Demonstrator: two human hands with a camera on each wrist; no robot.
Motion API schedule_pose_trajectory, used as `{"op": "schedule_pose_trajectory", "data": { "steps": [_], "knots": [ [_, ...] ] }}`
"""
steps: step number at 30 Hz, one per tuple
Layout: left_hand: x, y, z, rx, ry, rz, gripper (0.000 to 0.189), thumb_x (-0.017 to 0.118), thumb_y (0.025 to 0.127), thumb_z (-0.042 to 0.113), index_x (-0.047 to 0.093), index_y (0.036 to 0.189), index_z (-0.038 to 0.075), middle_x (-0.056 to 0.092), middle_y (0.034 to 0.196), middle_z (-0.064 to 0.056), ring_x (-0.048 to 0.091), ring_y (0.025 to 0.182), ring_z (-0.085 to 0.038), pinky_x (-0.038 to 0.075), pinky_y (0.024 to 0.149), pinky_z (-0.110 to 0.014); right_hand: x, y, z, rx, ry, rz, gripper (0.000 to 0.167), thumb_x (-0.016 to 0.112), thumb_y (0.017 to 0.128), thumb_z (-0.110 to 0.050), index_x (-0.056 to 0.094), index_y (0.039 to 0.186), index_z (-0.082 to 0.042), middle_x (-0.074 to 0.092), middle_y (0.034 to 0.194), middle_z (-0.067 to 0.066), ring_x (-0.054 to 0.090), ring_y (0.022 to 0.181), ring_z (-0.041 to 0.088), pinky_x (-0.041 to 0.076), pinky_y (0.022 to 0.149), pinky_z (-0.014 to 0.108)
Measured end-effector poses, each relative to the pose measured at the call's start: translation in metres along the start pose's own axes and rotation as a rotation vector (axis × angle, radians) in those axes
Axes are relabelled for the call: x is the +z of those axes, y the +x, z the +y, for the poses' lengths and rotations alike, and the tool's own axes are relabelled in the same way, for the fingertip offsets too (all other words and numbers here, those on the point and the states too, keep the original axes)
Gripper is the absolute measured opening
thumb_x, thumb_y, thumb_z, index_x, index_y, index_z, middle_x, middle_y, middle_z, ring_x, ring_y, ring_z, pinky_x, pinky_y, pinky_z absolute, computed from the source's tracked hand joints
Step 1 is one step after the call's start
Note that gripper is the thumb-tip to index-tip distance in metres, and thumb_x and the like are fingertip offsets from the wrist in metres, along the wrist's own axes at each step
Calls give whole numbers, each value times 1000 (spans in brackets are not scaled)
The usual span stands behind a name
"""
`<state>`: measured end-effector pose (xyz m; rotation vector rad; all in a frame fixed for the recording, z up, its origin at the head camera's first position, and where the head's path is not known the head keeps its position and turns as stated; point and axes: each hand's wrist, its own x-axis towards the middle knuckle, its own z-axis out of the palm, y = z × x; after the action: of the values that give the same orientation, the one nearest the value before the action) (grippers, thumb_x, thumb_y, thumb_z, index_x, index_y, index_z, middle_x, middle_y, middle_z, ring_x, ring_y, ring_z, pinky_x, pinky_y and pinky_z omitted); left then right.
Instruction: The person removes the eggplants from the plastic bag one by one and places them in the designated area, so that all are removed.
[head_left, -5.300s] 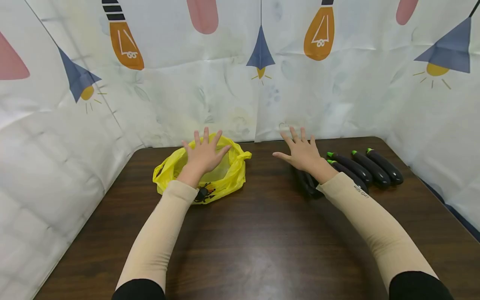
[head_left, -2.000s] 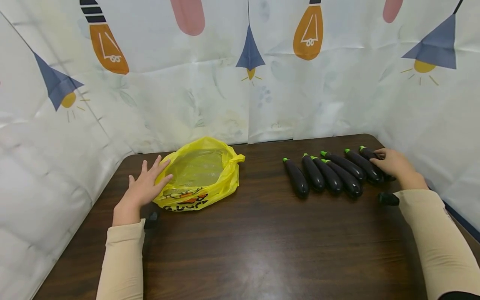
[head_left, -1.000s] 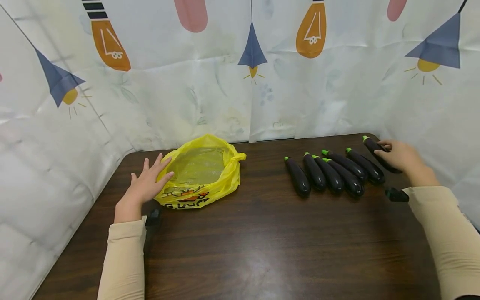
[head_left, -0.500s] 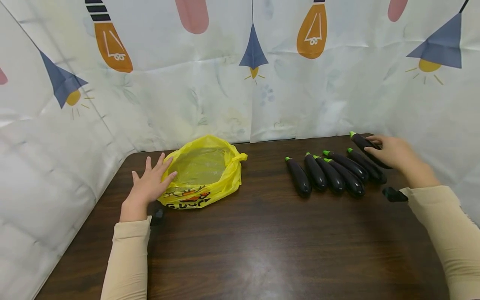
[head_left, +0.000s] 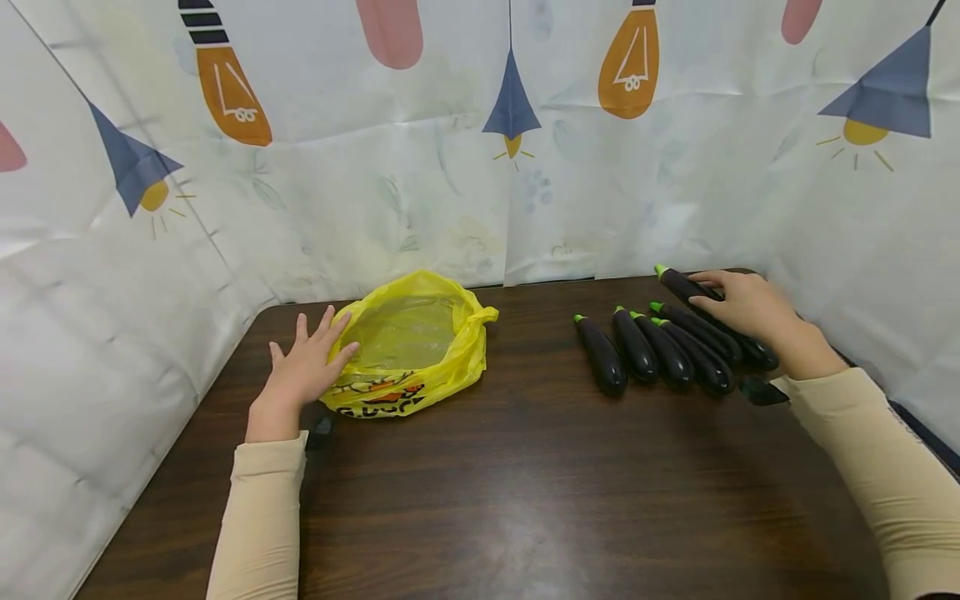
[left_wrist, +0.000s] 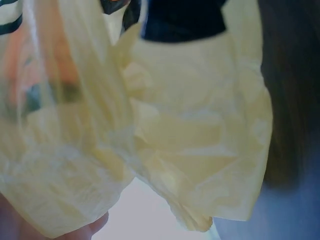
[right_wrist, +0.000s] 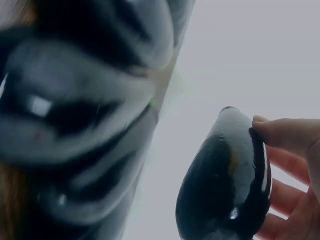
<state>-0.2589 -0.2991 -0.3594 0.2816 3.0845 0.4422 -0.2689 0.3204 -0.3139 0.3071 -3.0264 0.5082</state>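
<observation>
My right hand point(head_left: 757, 317) holds a glossy dark eggplant point(head_left: 677, 285) with a green stem end, thumb on one side and fingers on the other. In the right wrist view this eggplant point(right_wrist: 215, 185) hangs in the grip, apart from the others. In the head view it overlaps the right end of a row of several eggplants point(head_left: 602, 358) lying on the table. My left hand point(head_left: 300, 371), fingers spread and straight, rests against the left rim of a yellow plastic bag point(head_left: 457, 371). The bag's mouth gapes upward. Its crinkled side point(left_wrist: 190, 130) fills the left wrist view, partly covering the fingers.
The brown wooden table point(head_left: 480, 483) reaches back to a white printed curtain point(head_left: 360, 192), which also hangs along both sides. The bag stands at the back left and the eggplants lie at the back right.
My right hand reached the rightmost eggplant, lifted it off the table and carried it left above the row. My left hand came down beside the bag and has stayed at its rim.
</observation>
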Motion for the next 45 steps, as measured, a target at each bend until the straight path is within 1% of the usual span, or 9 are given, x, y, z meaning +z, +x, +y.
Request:
{"op": "schedule_pose_trajectory", "data": {
  "steps": [7,12,18,22,31,33,38,43,45],
  "knots": [
    [-1,-1,1,3,-19,-2,78,35,107,62,12,167,18,-3,171,-16,-19,149,-49,-14,100,-85,11,8,-22,-55,41,-6,52,60,106,-28,51,148,1,54,139,35,61,108,51,50,80,60],
    [-2,-2,2,2,-28,-1,79,34,106,63,12,167,18,-4,171,-15,-20,149,-49,-14,100,-84,15,14,-36,-84,60,-22,53,60,106,-30,51,150,-2,54,141,33,64,105,46,48,76,53],
    [-3,-3,1,-1,-32,-9,78,34,107,62,12,167,18,-4,171,-16,-20,149,-49,-14,100,-85,21,21,-52,-146,42,-23,49,62,105,-26,54,147,-1,57,138,31,65,106,46,50,82,57],
    [-3,-3,1,-4,-36,-14,75,38,108,57,13,167,18,-4,171,-16,-20,149,-49,-14,100,-84,25,25,-63,-174,40,-20,47,64,104,-23,57,145,-1,60,137,29,67,105,44,50,81,56],
    [-4,-3,2,-8,-21,-30,79,37,106,62,12,167,17,-8,171,-14,-21,149,-48,-15,101,-84,35,31,-88,-240,73,-50,46,64,104,-25,58,145,-4,60,139,26,63,116,43,50,93,59],
    [-4,-3,1,-7,-19,-30,79,38,107,61,12,167,17,-8,171,-14,-21,149,-48,-15,101,-84,37,33,-93,-247,80,-53,46,64,104,-25,58,145,-6,60,139,24,63,115,41,51,91,57],
    [-5,-4,0,0,-23,-32,78,38,107,60,11,167,18,-9,171,-14,-21,149,-50,-15,100,-84,43,37,-105,-263,129,-67,46,64,104,-24,58,146,-7,61,138,24,68,99,34,50,79,49],
    [-5,-4,1,3,-21,-33,79,36,106,63,12,167,19,-9,171,-15,-20,148,-51,-14,100,-85,49,41,-115,-296,174,-65,47,65,104,-24,57,147,-8,60,139,24,64,115,39,51,91,55],
    [-4,-3,1,-1,-23,-33,78,37,107,60,12,167,19,-9,171,-15,-20,148,-51,-14,100,-85,52,43,-120,-307,181,-68,47,65,104,-24,57,148,-8,60,140,23,64,115,39,51,92,55]
  ]
}}
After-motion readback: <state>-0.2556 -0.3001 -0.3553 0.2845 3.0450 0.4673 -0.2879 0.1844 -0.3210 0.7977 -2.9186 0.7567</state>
